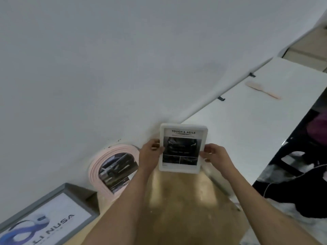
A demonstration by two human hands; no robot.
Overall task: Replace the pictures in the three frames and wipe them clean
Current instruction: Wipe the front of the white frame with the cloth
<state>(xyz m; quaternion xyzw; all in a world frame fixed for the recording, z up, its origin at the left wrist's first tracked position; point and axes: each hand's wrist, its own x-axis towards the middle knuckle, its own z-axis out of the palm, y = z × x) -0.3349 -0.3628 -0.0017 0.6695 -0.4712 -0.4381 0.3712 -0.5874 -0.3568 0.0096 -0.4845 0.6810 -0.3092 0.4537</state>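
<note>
Three frames: one white frame [183,147], one pink frame [113,171], one grey frame [47,218]; two hands; one pink brush [261,89].

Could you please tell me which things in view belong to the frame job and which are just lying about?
Belonging to the job:
- white frame, held upright by the left hand and right hand
- pink frame, leaning on the wall
- grey frame, also at the wall

Just lying about:
- pink brush on the white table
- white cable
</note>
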